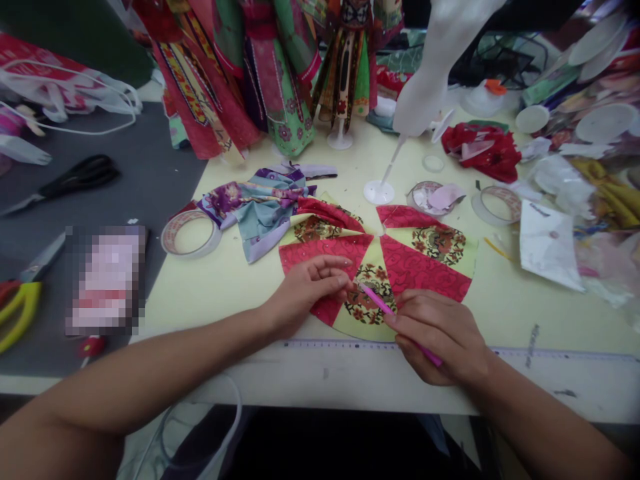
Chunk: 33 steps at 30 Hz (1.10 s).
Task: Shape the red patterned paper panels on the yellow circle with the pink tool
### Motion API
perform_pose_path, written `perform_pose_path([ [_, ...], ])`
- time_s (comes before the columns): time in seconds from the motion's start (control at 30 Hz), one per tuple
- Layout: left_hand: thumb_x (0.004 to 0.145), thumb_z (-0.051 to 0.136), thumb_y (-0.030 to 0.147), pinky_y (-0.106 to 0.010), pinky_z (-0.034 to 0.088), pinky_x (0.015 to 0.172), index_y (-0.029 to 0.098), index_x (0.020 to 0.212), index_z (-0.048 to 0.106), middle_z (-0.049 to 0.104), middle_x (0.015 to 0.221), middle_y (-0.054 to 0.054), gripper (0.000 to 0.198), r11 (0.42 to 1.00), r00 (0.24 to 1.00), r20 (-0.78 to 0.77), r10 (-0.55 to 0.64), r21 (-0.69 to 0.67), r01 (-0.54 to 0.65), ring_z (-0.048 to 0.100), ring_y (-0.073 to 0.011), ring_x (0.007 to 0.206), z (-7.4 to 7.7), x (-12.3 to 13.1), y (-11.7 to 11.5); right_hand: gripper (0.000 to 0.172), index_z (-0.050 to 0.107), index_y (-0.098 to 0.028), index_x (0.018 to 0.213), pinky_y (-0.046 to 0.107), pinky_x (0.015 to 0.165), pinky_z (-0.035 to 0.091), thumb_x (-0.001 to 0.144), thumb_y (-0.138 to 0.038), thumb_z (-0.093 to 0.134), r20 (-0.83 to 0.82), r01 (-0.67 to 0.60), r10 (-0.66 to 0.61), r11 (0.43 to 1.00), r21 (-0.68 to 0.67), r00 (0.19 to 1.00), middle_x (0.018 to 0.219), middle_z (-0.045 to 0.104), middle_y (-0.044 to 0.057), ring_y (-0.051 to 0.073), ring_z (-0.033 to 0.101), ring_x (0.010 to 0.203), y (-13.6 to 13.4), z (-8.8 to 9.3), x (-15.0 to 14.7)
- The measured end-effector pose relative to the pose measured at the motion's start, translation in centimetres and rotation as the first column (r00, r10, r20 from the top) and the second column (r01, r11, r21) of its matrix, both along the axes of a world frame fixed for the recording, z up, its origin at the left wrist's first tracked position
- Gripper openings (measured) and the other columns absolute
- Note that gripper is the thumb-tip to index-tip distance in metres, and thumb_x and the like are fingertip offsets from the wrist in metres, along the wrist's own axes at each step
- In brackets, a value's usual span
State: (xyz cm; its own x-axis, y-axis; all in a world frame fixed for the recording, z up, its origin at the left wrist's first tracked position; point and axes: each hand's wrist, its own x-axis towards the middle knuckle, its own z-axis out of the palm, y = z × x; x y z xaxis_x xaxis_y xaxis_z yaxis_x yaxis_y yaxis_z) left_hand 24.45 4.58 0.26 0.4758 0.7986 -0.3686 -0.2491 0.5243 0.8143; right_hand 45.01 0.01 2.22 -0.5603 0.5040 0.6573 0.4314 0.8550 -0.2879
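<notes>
A circular patchwork cloth (425, 267) of red and yellow-green panels with floral prints lies on the pale table. My right hand (440, 333) is closed around a pink pen-like tool (377, 300), its tip pointing up and left over the cloth. Near that tip, my left hand (313, 290) hovers at the cloth's left part with thumb and fingertips together; whatever they may hold is too small to make out. A clear ruler (340, 345) runs along the cloth's lower edge.
Tape rolls (191, 233), a purple and blue garment (265, 203) and a white doll stand (379, 192) surround the cloth. Dressed dolls (280, 87) stand behind. Black scissors (80, 177), yellow-handled scissors (23, 307) and a blurred phone (106, 280) lie left.
</notes>
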Motion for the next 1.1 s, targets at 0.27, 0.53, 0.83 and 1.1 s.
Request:
perform_pose_path([
  [0.27, 0.075, 0.063, 0.019, -0.02, 0.047, 0.065, 0.013, 0.1, 0.058, 0.065, 0.076, -0.004, 0.026, 1.0, 1.0, 0.013, -0.007, 0.003, 0.007, 0.059, -0.0084, 0.065, -0.1, 0.0, 0.1, 0.022, 0.056, -0.013, 0.097, 0.032, 0.064, 0.055, 0.075, -0.011, 0.052, 0.007, 0.012, -0.012, 1.0, 0.006, 1.0, 0.07, 0.058, 0.003, 0.012, 0.056, 0.062, 0.1, 0.0, 0.0],
  [0.53, 0.076, 0.062, 0.02, -0.021, 0.048, 0.065, 0.014, 0.099, 0.058, 0.065, 0.075, -0.003, 0.025, 0.999, 1.0, -0.03, -0.006, 0.033, 0.007, 0.058, -0.0084, 0.064, 0.1, 0.0, -0.1, 0.022, 0.055, -0.012, 0.096, 0.033, 0.065, 0.055, 0.075, -0.01, 0.052, -0.003, 0.009, -0.009, 1.0, -0.001, 1.0, 0.07, 0.059, 0.004, 0.012, 0.056, 0.063, 0.1, 0.1, 0.2],
  [0.83, 0.076, 0.061, 0.022, -0.021, 0.047, 0.063, 0.015, 0.095, 0.059, 0.064, 0.072, -0.001, 0.02, 0.996, 0.994, -0.099, 0.047, 0.083, -0.039, 0.058, -0.0088, 0.061, 0.2, 0.0, 0.0, 0.022, 0.058, -0.014, 0.095, 0.033, 0.063, 0.053, 0.075, -0.008, 0.051, -0.097, 0.035, -0.045, 0.994, -0.106, 0.994, 0.069, 0.057, 0.004, 0.014, 0.056, 0.065, 0.2, 0.1, 0.5],
  [1.1, 0.079, 0.056, 0.024, -0.023, 0.046, 0.065, 0.016, 0.082, 0.063, 0.066, 0.075, -0.004, 0.011, 0.882, 0.9, -0.422, 0.107, 0.458, 0.11, 0.06, -0.0131, 0.069, 1.1, -0.6, -0.1, 0.017, 0.058, -0.015, 0.091, 0.027, 0.058, 0.049, 0.078, -0.008, 0.049, -0.163, 0.122, -0.18, 0.942, -0.314, 0.97, 0.069, 0.059, 0.004, 0.014, 0.058, 0.065, 0.4, 0.0, 0.0],
])
